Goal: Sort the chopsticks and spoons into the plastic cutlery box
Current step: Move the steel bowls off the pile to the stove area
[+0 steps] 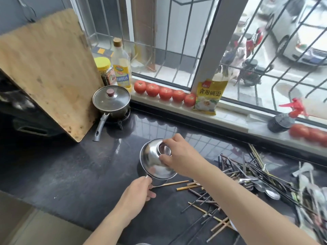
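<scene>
Leaning at upper left, a wooden board (47,71) stands tilted on the dark counter (70,170). Just right of it: lidded pot (111,101) on a burner, handle pointing toward the lower left; behind it a yellow-lid jar (104,70) and an oil bottle (122,66). Row of five tomatoes (165,92) on the sill, then a yellow packet (208,96) upright against the window frame.

Center frame: left hand (137,193), grip curled round a thin metal handle at the bowl's lower rim; what the handle belongs to, cannot tell. Steel bowl (155,160) is upside down and tilted, lower rim near the counter. Right hand (178,154) rests on the bowl's base ring, fingers and thumb clamped on that ring from above.

Lower right: chopsticks (208,204), dark and pale wood, scattered loose on the counter, partly under the right forearm. Right of that, spoons (265,188) lie mixed in a bigger heap of dark chopsticks. Far right edge, more cutlery, blurred. Cutlery box not made out. Upper right on the sill: spray bottle (284,119) with red trigger, more tomatoes beside it.
</scene>
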`<action>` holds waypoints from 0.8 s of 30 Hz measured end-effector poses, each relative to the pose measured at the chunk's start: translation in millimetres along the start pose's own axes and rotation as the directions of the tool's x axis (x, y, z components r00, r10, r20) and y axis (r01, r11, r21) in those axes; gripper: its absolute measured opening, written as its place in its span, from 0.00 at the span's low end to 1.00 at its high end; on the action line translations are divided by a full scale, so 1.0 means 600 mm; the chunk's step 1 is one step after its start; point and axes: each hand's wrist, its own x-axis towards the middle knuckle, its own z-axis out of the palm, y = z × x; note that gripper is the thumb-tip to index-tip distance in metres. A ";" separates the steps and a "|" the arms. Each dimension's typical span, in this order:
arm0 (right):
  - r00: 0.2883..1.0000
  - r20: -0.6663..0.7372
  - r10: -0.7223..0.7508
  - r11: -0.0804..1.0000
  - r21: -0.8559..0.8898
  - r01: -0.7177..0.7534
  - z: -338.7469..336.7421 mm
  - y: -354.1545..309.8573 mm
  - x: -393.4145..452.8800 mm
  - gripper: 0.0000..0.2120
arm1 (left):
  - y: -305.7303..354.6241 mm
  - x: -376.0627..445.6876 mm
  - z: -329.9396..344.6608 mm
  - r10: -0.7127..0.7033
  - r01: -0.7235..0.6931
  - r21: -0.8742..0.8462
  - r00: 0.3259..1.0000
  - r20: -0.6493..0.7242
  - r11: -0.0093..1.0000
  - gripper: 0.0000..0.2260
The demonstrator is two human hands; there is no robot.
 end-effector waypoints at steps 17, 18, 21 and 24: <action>0.833 -0.200 0.517 0.763 0.548 -0.342 0.103 0.113 -0.115 0.11 | 0.093 0.320 -0.045 -0.002 -0.037 -0.340 0.993 -0.115 0.940 0.12; 0.827 -0.201 0.524 0.758 0.553 -0.346 0.105 0.115 -0.117 0.11 | 0.101 0.338 -0.047 -0.014 -0.025 -0.350 0.994 -0.110 0.936 0.12; 0.815 -0.178 0.551 0.735 0.567 -0.373 0.113 0.124 -0.120 0.10 | 0.118 0.392 -0.058 -0.034 -0.005 -0.335 0.993 -0.112 0.942 0.08; 0.807 -0.145 0.573 0.716 0.567 -0.407 0.116 0.132 -0.124 0.11 | 0.123 0.428 -0.072 -0.014 -0.011 -0.239 0.995 -0.103 0.971 0.08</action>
